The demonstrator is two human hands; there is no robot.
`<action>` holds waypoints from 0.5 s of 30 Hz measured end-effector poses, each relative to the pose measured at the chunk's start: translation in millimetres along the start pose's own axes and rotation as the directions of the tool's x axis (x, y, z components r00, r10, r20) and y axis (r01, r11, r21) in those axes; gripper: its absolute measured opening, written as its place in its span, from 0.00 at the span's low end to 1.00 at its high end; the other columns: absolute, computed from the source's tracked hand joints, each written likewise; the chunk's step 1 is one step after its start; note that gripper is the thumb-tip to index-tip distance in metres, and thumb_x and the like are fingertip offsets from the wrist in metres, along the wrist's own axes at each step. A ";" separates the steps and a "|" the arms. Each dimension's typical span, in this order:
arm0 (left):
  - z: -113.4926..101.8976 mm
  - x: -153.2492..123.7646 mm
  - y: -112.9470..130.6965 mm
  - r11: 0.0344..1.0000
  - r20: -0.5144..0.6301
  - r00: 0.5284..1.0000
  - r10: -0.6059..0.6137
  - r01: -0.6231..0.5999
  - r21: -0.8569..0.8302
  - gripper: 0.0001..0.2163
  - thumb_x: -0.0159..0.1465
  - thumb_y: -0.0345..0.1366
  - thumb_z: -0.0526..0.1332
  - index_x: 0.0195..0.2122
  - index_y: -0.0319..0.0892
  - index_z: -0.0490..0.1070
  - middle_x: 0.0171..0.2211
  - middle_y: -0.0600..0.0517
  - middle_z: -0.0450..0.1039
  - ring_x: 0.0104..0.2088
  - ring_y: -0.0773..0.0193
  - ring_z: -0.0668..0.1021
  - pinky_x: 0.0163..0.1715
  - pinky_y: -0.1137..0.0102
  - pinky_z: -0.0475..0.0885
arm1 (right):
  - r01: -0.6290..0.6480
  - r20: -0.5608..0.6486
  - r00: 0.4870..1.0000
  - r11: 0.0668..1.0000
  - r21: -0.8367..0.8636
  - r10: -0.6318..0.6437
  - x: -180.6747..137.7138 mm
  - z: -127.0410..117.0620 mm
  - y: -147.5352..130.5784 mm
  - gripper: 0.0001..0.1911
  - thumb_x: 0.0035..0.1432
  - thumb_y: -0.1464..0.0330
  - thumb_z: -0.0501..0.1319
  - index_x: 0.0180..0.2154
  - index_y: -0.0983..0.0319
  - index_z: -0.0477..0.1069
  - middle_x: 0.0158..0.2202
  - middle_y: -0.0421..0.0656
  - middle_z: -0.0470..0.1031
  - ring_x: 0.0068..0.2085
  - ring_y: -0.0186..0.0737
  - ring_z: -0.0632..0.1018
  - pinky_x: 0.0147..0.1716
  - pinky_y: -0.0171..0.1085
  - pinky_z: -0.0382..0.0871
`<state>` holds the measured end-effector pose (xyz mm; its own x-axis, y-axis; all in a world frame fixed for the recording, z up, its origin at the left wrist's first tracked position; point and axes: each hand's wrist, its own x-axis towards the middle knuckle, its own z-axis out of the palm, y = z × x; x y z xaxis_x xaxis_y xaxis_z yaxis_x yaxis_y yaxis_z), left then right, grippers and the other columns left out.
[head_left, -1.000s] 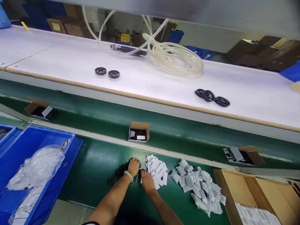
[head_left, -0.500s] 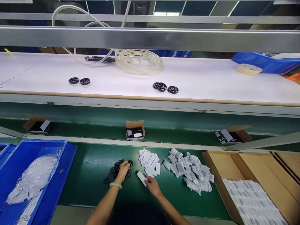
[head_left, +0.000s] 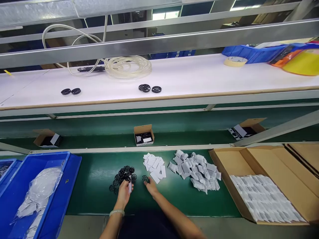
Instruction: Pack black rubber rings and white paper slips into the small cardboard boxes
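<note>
White card: a small white rectangular card (head_left: 130,186) stands on end between the fingers of the left hand (head_left: 124,194), over the near middle of the green work surface (head_left: 94,189), just beside the heap of rings.
Left hand: fingers curled narrow round the card, pinching it; a pale bangle (head_left: 116,212) sits on the wrist.
Single ring: one small black plastic spoked ring (head_left: 144,178) lies flat on the green surface, at the fingertips of the right hand (head_left: 151,186).
Right hand: fingers stretched forward and close together, tips touching or just beside that ring; whether they grip it I cannot tell.
Ring heap: a loose heap of small black plastic spoked rings (head_left: 122,176) lies just beyond the left hand, left of the single ring.
Card pile: a pile of flat white cards (head_left: 154,163) lies just beyond the right hand, nearer the far edge of the green surface.
Sachet pile: a wider heap of crumpled white-grey paper sachets (head_left: 196,169) lies to the right of the cards.
Carton: an open brown cardboard carton (head_left: 224,162) stocked with white packets sits at the right end.
Blue crate: a blue plastic crate (head_left: 67,172) with clear plastic bags sits at the left end.
Conveyor: a small open cardboard box (head_left: 144,134) holding dark parts rides the green belt beyond the far edge.
</note>
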<state>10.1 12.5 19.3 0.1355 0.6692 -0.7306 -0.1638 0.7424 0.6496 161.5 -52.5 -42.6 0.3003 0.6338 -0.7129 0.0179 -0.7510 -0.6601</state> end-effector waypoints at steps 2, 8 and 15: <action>-11.0 -9.2 7.7 0.999 -0.046 0.999 0.012 -0.014 -0.032 0.09 0.54 0.32 0.62 0.30 0.43 0.60 0.23 0.57 0.65 0.24 0.68 0.73 0.24 0.74 0.68 | 0.023 0.020 1.000 1.000 -0.012 -0.022 5.5 6.6 -5.9 0.24 0.61 0.67 0.52 0.58 0.67 0.59 0.58 0.55 0.67 0.59 0.45 0.69 0.54 0.40 0.66; -27.9 -28.0 14.5 0.998 -0.083 0.997 0.007 -0.012 -0.061 0.14 0.48 0.30 0.66 0.36 0.43 0.66 0.24 0.57 0.68 0.23 0.67 0.73 0.24 0.74 0.68 | 0.149 0.000 0.989 0.980 -0.129 -0.151 6.2 -2.3 -20.1 0.17 0.63 0.69 0.52 0.53 0.63 0.67 0.51 0.46 0.74 0.47 0.39 0.77 0.47 0.34 0.70; -21.9 -29.0 -3.7 1.000 0.048 0.999 0.010 -0.009 -0.019 0.15 0.43 0.31 0.71 0.30 0.39 0.69 0.20 0.58 0.63 0.19 0.72 0.67 0.19 0.77 0.62 | 0.125 -0.319 0.903 0.886 -0.447 -0.289 15.0 -130.2 4.6 0.21 0.57 0.81 0.53 0.53 0.71 0.66 0.59 0.58 0.64 0.62 0.54 0.63 0.61 0.52 0.56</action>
<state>-14.6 -10.4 33.5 0.1803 0.6771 -0.7135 -0.1838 0.7358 0.6518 290.3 -70.5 -25.6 0.5702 0.7297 -0.3774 0.4797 -0.6687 -0.5682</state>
